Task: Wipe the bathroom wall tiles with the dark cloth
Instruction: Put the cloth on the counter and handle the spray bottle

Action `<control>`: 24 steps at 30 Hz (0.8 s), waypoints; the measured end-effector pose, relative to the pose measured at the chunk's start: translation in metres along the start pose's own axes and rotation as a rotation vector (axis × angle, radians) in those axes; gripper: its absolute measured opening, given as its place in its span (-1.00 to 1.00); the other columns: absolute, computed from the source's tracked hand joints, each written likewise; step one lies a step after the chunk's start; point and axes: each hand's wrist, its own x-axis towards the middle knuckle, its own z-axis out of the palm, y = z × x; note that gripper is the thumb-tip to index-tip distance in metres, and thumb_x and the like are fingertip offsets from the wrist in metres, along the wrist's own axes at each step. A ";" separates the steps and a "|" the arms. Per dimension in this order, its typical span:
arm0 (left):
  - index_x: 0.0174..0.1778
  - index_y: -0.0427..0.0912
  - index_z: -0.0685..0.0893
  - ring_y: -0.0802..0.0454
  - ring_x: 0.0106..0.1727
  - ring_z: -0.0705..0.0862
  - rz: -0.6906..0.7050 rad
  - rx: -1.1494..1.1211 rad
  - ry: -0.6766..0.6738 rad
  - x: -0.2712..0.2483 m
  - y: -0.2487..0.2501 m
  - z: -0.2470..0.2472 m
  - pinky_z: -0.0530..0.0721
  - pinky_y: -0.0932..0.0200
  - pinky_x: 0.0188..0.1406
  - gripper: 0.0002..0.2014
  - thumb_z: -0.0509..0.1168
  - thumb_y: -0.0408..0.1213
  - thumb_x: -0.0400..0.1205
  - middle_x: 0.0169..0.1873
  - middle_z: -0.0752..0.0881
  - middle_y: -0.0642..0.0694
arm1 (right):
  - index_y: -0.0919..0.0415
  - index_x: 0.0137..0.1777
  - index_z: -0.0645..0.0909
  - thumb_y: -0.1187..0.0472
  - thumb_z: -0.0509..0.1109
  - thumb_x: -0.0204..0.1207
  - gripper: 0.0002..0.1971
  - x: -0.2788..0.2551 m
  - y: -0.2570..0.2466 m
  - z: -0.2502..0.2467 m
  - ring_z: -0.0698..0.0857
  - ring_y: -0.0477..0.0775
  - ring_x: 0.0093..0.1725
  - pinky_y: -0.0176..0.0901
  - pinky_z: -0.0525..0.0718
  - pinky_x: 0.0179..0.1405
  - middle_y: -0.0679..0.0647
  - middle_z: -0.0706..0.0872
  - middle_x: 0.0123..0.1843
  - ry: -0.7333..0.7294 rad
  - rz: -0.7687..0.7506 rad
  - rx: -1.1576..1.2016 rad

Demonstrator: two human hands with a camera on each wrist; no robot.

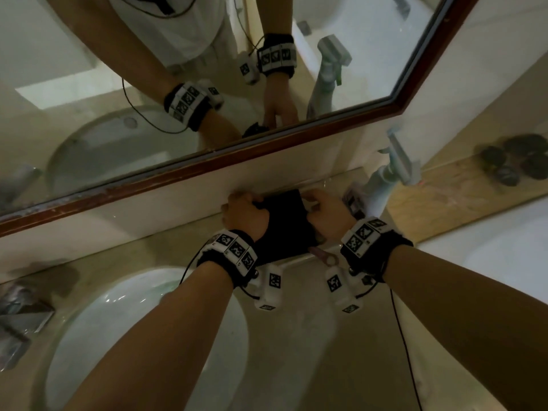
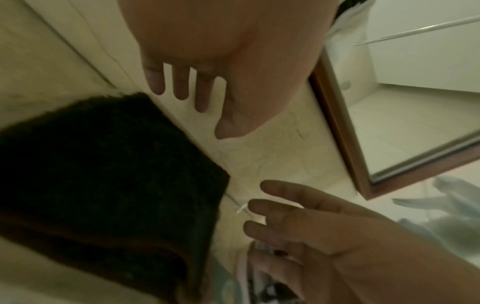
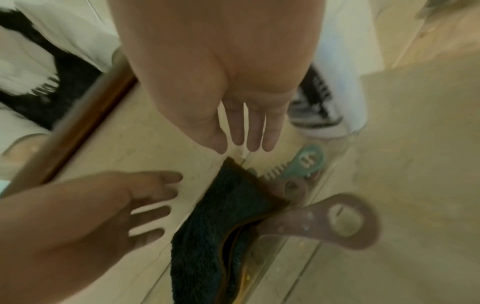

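The dark cloth (image 1: 286,225) lies folded on a glass shelf (image 1: 299,259) against the cream wall tiles (image 1: 166,203) below the mirror. My left hand (image 1: 241,207) is at the cloth's left edge and my right hand (image 1: 321,207) at its right edge. In the left wrist view the left hand (image 2: 182,86) has straight fingers pointing at the tiles beside the cloth (image 2: 103,168), and the right hand (image 2: 298,214) is spread. The right wrist view shows the right hand (image 3: 246,131) with straight fingers above the cloth (image 3: 218,222). Neither hand grips the cloth.
A brown-framed mirror (image 1: 237,155) hangs just above the tiles. A spray bottle (image 1: 391,170) stands at the right of the shelf. A brown ring-shaped tag (image 3: 337,218) and a teal clip (image 3: 303,162) lie by the cloth. A white sink (image 1: 142,336) is below.
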 end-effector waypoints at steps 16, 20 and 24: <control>0.33 -0.08 0.63 -0.06 0.32 0.59 0.340 -0.150 -0.224 -0.069 0.129 0.046 0.50 0.23 0.18 -0.61 0.35 -0.40 0.57 0.35 0.60 -0.12 | 0.15 0.17 0.73 0.35 0.31 0.56 -0.74 -0.095 0.041 -0.099 0.81 0.11 -0.14 -0.27 0.70 -0.30 0.13 0.80 0.07 -0.033 0.082 0.000; 0.43 0.01 0.58 -0.02 0.27 0.61 0.369 -0.207 -0.230 -0.076 0.144 0.052 0.53 0.19 0.13 -0.53 0.42 -0.27 0.57 0.33 0.59 -0.02 | 0.22 0.26 0.61 0.25 0.41 0.53 -0.69 -0.097 0.051 -0.122 0.75 0.16 -0.02 -0.11 0.65 -0.08 0.19 0.78 0.05 0.177 0.091 0.003; 0.44 0.01 0.56 -0.02 0.21 0.65 0.405 -0.212 -0.222 -0.075 0.149 0.055 0.55 0.19 0.09 -0.51 0.46 -0.19 0.59 0.27 0.61 -0.02 | 0.11 0.53 0.37 0.11 0.45 0.55 -0.43 -0.085 0.052 -0.127 0.66 0.12 0.04 -0.13 0.52 -0.02 0.13 0.63 0.21 0.263 0.027 0.045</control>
